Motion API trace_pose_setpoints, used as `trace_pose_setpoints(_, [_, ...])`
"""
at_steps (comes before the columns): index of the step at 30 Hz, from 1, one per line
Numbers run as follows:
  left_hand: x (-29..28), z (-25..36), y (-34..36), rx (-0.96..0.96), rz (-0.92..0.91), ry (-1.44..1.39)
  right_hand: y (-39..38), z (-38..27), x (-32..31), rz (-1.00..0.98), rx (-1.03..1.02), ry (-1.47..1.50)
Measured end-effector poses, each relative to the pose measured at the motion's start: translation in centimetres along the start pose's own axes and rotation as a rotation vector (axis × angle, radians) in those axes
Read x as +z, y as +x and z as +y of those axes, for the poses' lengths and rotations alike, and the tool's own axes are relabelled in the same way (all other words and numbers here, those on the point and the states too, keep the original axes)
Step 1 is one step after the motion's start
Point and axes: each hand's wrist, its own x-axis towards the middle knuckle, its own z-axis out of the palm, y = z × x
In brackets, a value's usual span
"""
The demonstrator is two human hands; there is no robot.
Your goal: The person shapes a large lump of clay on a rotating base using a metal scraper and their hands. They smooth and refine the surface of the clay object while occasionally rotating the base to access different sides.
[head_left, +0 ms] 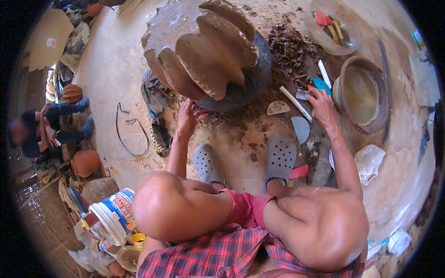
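Note:
A large ridged brown clay pot rests on a dark round turntable. My left hand is at the lower left of the pot, its fingers apart and seeming to touch the bottom edge. My right hand has its fingers closed on a small flat metallic tool, with a small red piece at the fingertips. Around that hand lie a long white tube, a short white tube, a blue disc, a pale half-round scraper and a smaller beige one.
A water bowl, a basin of tools and clay scraps are right of the pot. A crumpled plastic bag lies right. At left are a loop of cord, a seated person, terracotta pots and a bucket.

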Motion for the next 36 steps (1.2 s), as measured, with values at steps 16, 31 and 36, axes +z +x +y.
trace_pose_setpoints(16, [-0.9, 0.1, 0.5, -0.017, -0.058, -0.107, -1.5, -4.1, -1.1, 0.347, 0.244, 0.311])
trace_pose_setpoints(31, [-3.0, -0.3, 2.2, -0.02, 0.079, -0.029, -0.9, -10.1, -10.4, -0.058, 0.362, 0.482])
trace_pose_setpoints(36, [-3.4, 1.4, 2.6, 0.044, 0.054, 0.035, 5.1, -7.3, -17.8, 0.315, 0.334, 0.344])
